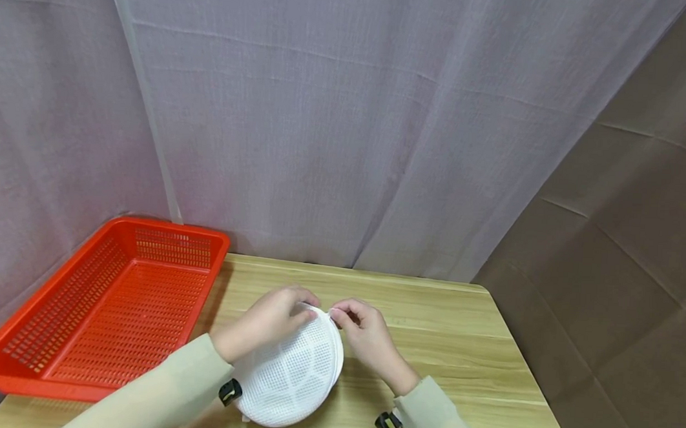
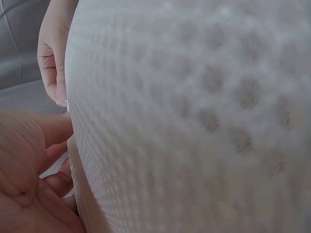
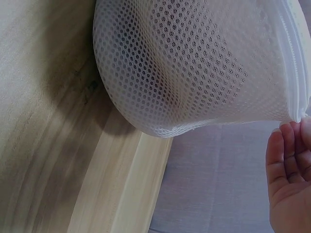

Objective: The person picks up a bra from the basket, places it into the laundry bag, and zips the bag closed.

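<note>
A round white mesh laundry bag [image 1: 290, 376] is held up over the table in front of me. My left hand [image 1: 276, 317] grips its upper edge, thumb on the near face and the other fingers behind. On the right, my right hand [image 1: 368, 335] pinches the bag's rim between thumb and fingertips. The right wrist view shows that pinch right at the end of the white zipper [image 3: 293, 68] that runs along the edge. Honeycomb mesh [image 2: 160, 111] fills most of the left wrist view and covers part of the left fingers.
A red plastic basket [image 1: 134, 319] with slotted sides stands on the left of the wooden table [image 1: 446, 361]. Behind the table hangs a grey curtain [image 1: 323, 142], and a brown covering [image 1: 620, 254] rises along the right side.
</note>
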`<state>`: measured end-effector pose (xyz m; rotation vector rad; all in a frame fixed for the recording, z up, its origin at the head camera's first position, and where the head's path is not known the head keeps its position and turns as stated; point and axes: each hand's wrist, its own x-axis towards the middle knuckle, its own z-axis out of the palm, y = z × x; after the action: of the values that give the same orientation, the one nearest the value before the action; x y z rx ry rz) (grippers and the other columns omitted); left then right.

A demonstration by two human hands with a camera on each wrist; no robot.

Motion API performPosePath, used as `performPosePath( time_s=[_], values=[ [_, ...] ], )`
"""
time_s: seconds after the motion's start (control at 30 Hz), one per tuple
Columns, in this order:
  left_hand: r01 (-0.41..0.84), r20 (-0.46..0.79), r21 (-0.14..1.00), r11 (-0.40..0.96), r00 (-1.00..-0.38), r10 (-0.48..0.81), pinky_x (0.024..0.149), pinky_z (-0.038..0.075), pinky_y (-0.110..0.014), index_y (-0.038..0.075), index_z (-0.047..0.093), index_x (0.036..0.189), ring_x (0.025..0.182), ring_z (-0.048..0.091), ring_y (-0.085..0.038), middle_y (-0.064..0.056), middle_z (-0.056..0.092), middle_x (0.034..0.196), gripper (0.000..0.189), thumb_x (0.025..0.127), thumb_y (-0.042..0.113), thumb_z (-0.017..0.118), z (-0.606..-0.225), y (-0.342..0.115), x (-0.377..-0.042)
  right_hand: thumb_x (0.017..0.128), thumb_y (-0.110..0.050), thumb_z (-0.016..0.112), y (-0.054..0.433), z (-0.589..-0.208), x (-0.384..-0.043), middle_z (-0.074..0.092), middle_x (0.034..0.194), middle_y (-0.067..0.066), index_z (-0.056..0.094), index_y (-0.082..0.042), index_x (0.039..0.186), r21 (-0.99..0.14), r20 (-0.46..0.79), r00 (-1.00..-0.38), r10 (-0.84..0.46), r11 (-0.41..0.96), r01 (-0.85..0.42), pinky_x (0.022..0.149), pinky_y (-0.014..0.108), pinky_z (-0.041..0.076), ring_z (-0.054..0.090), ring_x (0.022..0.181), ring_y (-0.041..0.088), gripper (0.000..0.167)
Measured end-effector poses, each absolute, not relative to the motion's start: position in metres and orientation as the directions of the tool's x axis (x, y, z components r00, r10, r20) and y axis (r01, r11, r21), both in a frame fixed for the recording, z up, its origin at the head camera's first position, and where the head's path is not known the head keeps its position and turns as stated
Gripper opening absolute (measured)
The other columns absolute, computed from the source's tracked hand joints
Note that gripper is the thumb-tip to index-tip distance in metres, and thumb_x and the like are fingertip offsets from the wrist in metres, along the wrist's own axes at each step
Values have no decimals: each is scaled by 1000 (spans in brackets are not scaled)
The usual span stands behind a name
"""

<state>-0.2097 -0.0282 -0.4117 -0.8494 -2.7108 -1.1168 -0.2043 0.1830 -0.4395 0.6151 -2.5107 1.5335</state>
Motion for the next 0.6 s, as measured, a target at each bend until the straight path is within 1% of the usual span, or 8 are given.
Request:
performPosePath(
  time_s=[0.1, 0.17, 0.33, 0.6],
  values=[
    [524, 287, 623, 581, -844, 453, 87, 49, -39, 9, 71, 99, 97, 62, -20, -1, 67, 98, 12, 89, 14, 70, -412, -28, -209, 93, -15, 64, 183, -440, -204, 66, 81, 0, 70, -12, 90, -828, 322, -908, -270, 385, -408, 66, 26, 51, 62, 78, 25, 7],
    [522, 292, 622, 583, -846, 446, 86, 49, -39, 10, 71, 97, 95, 62, -19, 0, 66, 96, 10, 89, 13, 70, -412, -27, -209, 93, -15, 64, 183, -440, -204, 66, 82, 0, 70, -12, 90, -827, 320, -908, -270, 387, -407, 66, 26, 51, 62, 78, 23, 7],
    [519, 308, 630, 578, -850, 427, 85, 49, -38, 12, 70, 94, 94, 62, -18, 1, 66, 95, 6, 88, 12, 71, -415, -28, -209, 94, -19, 64, 182, -441, -204, 65, 81, -5, 70, -17, 89, -812, 322, -906, -277, 411, -414, 67, 27, 52, 61, 77, 15, 8],
    [505, 309, 637, 582, -860, 407, 82, 49, -36, 14, 70, 92, 90, 61, -14, 4, 64, 92, 4, 88, 12, 71, -421, -30, -211, 95, -23, 63, 184, -445, -203, 65, 83, -10, 69, -22, 89, -797, 323, -901, -290, 429, -424, 67, 29, 53, 61, 77, 12, 8]
  ],
)
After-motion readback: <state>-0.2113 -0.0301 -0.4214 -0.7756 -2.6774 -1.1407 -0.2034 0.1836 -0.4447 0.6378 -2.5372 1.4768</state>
